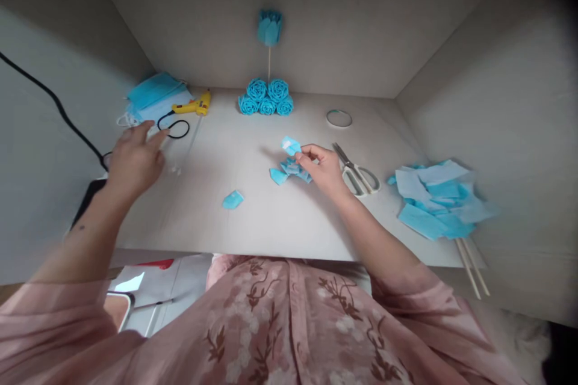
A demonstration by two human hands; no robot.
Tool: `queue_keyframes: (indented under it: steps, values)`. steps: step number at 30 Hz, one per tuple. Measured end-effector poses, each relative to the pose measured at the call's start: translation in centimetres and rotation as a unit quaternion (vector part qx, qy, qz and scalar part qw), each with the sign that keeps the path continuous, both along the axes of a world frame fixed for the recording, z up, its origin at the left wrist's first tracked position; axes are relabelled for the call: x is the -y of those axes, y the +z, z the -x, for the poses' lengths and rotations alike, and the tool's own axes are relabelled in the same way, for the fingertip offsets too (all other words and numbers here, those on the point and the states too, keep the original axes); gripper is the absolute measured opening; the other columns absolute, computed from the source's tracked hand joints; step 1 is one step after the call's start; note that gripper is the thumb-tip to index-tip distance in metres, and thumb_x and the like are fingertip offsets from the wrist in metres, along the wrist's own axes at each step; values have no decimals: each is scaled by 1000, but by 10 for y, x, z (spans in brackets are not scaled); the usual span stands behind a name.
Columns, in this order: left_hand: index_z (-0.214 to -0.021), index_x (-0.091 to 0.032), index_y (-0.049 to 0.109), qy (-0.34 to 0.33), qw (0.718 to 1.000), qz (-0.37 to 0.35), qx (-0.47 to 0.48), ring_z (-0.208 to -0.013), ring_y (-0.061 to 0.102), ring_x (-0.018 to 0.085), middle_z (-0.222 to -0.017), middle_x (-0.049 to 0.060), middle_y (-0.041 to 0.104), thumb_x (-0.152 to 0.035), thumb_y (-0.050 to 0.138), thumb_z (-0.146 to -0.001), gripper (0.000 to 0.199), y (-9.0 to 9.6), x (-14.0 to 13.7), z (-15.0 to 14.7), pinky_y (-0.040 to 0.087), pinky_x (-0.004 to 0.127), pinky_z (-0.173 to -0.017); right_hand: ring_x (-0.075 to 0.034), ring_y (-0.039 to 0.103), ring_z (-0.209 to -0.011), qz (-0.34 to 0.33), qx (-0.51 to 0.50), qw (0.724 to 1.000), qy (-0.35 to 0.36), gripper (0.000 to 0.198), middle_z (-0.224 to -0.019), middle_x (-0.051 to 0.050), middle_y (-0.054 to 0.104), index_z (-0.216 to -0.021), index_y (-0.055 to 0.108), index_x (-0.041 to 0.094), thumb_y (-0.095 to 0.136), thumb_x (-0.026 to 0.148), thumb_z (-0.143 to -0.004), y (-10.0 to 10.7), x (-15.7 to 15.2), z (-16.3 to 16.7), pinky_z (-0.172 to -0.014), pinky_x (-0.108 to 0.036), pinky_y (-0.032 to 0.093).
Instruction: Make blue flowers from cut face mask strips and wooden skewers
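Observation:
My right hand (324,169) pinches a small blue fabric piece (290,145) with a pale patch on it, between thumb and fingertips. Just below it lies a little pile of cut blue pieces (279,176), partly hidden by that hand. A single blue piece (233,199) rests apart on the table, nearer to me. At the left, my left hand (136,159) hovers with its fingers apart, holding nothing. It is close to the black cord of a yellow glue gun (194,104), which lies farther back. White-handled scissors (354,171) lie right of my right hand.
Rolled blue flowers (267,96) are stacked at the back, with a blue flower on a stick (270,29) rising behind. Blue face masks (156,96) lie back left. A ring (338,118), blue scraps (436,198) and wooden sticks (472,267) are on the right.

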State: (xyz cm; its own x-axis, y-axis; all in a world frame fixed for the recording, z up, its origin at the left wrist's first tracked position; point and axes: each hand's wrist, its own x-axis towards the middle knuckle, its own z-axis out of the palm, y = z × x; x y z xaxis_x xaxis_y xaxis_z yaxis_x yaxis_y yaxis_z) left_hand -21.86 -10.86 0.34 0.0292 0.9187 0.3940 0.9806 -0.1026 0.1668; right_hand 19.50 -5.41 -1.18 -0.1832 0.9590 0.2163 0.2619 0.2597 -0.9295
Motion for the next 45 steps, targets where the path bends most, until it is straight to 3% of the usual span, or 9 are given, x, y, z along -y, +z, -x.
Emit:
queue_keyframes:
  steps: [7,16,21,24,28,32,36,41,45]
  values:
    - [-90,-21,75,-110,957,235,127,-81,68,22,-93,7,77,-50,46,-88,41,-6,12,-97,47,34,-74,-14,56,-66,-20,34,998,50,23,-71,-1,69,-78,72,20,63,41,-84,-3,2,-1,-66,-28,43]
    - [-82,-22,73,26,945,167,281,-59,56,17,-64,1,65,-49,61,-74,30,-12,-3,-94,38,28,-57,-14,54,-65,-31,33,998,48,22,-69,-1,68,-77,72,20,63,39,-84,-1,2,-2,-67,-29,43]
    - [-97,-25,75,118,977,28,174,-70,67,24,-72,3,72,-39,52,-83,29,-15,-11,-23,47,37,-67,-14,54,-65,-28,30,998,42,22,-69,-1,67,-76,70,20,62,40,-83,0,2,-1,-67,-29,43]
    - [-80,-26,72,129,991,-16,37,-91,72,37,-75,9,72,-46,46,-90,35,-22,-12,24,47,50,-74,-15,57,-68,-20,23,999,44,20,-70,-1,68,-78,69,21,62,39,-83,-2,2,-1,-68,-29,43]
    - [-65,-21,65,124,991,-27,39,-123,64,41,-85,10,73,-57,48,-91,47,-25,-9,51,45,57,-89,-15,57,-68,-25,25,998,45,20,-70,-1,68,-77,69,20,62,38,-84,-2,2,0,-69,-29,43]
    - [-96,-22,76,72,994,-51,65,-142,45,45,-137,7,66,-43,54,-86,32,-17,-6,41,37,65,-105,-15,57,-68,-28,33,998,48,21,-70,-1,69,-78,69,20,60,38,-85,-2,3,0,-69,-29,43]
    - [-134,-21,64,5,981,-41,190,-144,43,42,-156,8,51,-44,62,-82,57,-14,1,-2,33,61,-113,-15,56,-66,-40,40,997,43,21,-71,-1,70,-77,70,20,61,38,-85,0,4,1,-68,-28,43]
    - [-126,-20,62,-10,822,146,550,-110,69,26,-120,12,72,-46,73,-75,58,-36,7,-50,54,43,-96,-14,56,-64,-21,15,999,46,23,-71,-1,71,-81,70,20,62,41,-85,-1,6,2,-64,-28,42]
    - [-115,-19,67,95,882,30,460,-108,65,24,-115,7,71,-42,69,-73,48,-46,0,-32,51,37,-89,-15,61,-66,-9,-2,999,51,23,-73,-2,72,-83,70,21,62,42,-85,-2,7,3,-64,-28,45]
